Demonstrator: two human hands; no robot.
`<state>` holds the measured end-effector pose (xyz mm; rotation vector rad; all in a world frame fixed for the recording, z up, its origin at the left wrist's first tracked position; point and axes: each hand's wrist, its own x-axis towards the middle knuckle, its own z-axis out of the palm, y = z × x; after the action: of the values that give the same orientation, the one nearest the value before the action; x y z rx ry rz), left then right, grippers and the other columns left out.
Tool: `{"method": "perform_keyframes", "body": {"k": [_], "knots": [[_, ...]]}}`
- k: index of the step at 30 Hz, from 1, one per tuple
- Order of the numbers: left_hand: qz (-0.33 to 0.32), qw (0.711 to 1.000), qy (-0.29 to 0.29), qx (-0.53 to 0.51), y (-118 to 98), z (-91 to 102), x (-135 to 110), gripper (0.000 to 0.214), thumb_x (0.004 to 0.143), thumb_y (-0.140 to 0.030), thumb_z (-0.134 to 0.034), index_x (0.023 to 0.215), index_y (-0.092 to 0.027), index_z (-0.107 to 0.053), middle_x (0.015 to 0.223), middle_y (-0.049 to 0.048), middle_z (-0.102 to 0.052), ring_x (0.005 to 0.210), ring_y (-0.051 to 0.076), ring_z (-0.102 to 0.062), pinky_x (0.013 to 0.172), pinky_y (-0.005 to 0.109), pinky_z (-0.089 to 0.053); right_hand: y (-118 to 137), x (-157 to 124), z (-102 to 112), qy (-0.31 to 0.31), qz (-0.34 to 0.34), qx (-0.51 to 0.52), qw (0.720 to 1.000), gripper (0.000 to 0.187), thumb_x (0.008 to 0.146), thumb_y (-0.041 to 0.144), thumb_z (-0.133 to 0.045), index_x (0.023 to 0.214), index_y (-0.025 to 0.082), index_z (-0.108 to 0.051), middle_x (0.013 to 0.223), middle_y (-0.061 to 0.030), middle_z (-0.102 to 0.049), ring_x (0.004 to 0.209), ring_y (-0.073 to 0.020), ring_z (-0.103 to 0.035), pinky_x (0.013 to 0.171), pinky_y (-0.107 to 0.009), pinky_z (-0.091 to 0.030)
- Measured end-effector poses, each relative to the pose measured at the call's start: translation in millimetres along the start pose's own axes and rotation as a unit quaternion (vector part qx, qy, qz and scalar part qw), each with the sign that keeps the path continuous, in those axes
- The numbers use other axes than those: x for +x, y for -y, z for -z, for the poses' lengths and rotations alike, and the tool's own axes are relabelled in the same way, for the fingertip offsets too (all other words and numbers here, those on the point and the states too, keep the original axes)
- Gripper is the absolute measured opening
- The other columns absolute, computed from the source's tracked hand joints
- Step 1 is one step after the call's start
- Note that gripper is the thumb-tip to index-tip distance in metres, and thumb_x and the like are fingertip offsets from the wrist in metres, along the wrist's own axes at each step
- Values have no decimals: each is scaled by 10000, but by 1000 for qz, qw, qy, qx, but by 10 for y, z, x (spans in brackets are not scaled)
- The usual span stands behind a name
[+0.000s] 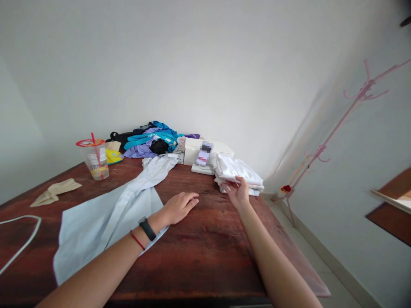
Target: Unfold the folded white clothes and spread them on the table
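My left hand hovers over or rests on the table at the right edge of a pale blue shirt; its fingers are loosely stretched and hold nothing. The shirt lies spread out, its buttoned strip and one long part reaching toward the back. At the right, my right hand is at the front edge of a stack of folded white clothes, fingertips touching the fabric. Its fingers are spread, with nothing visibly gripped between them.
On the wooden table stand a plastic cup with a red straw and a white box. A heap of clothes lies at the back. A beige cloth and a white cable are left. A pink coat rack stands right.
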<state>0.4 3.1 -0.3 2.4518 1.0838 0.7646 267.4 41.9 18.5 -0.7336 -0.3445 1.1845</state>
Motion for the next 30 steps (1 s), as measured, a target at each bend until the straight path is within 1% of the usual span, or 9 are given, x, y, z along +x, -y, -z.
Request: {"method": "perform_keyframes", "body": {"k": [3,5,6,10,14,18,24,27,30], "knots": [[4,1000,1,-3,-5,3,4,449,1058,-486,-339,1296,-233,-622,1315,58,-675,1225,241,-607,1068,383,-436,13,7,4,-5,-7,0,1000,276,829,457,-634,1003,252,-575,898,-13,-685,882,-220,-709,754,-417,-648],[9,1000,4,-3,-1,-1,8,456,1056,-491,-338,1295,-230,-626,1296,66,-684,1211,240,-615,1062,383,-443,24,24,14,-11,-13,-9,1000,374,840,554,-621,1064,257,-578,920,-27,-692,883,-238,-713,731,-433,-651],[10,1000,4,-3,4,-4,11,458,1055,-493,-341,1295,-228,-627,1287,69,-687,1207,239,-617,1063,384,-444,28,35,20,-16,-14,-13,1000,389,842,560,-625,1081,257,-578,912,-27,-692,862,-240,-713,716,-435,-653],[13,1000,3,-1,19,-6,18,457,1051,-497,-354,1290,-224,-633,1269,75,-693,1194,234,-624,1063,383,-446,34,79,28,-39,-7,-8,999,272,841,370,-655,1071,243,-584,860,-4,-689,751,-204,-693,661,-377,-653],[17,1000,10,3,8,9,24,437,1051,-475,-366,1290,-222,-630,1277,72,-691,1197,232,-626,1061,380,-452,31,100,13,-30,4,23,999,207,798,223,-646,997,228,-589,846,11,-688,707,-179,-675,630,-336,-646],[19,1000,11,9,1,2,35,432,1052,-462,-363,1309,-224,-616,1282,73,-691,1207,237,-625,1071,390,-454,25,85,-19,-1,7,46,999,212,757,206,-670,953,221,-591,828,10,-690,716,-182,-671,627,-334,-646],[25,1000,4,-8,14,-26,42,439,1047,-461,-365,1302,-214,-623,1239,77,-711,1220,245,-614,1090,405,-436,31,-27,-112,8,42,74,996,215,727,221,-705,924,221,-618,848,20,-696,738,-168,-663,647,-331,-647],[31,999,-9,-42,19,-37,35,458,1045,-477,-357,1284,-205,-637,1215,84,-718,1214,247,-612,1101,416,-424,9,-147,-190,54,55,66,995,246,707,237,-742,927,215,-634,884,15,-705,789,-174,-669,679,-335,-648],[50,992,-33,-109,34,-56,55,520,1047,-522,-306,1261,-197,-651,1209,93,-719,1220,245,-608,1113,431,-413,-63,-323,-288,108,45,58,991,271,702,240,-743,952,220,-638,950,8,-720,878,-197,-674,715,-339,-645]]}}
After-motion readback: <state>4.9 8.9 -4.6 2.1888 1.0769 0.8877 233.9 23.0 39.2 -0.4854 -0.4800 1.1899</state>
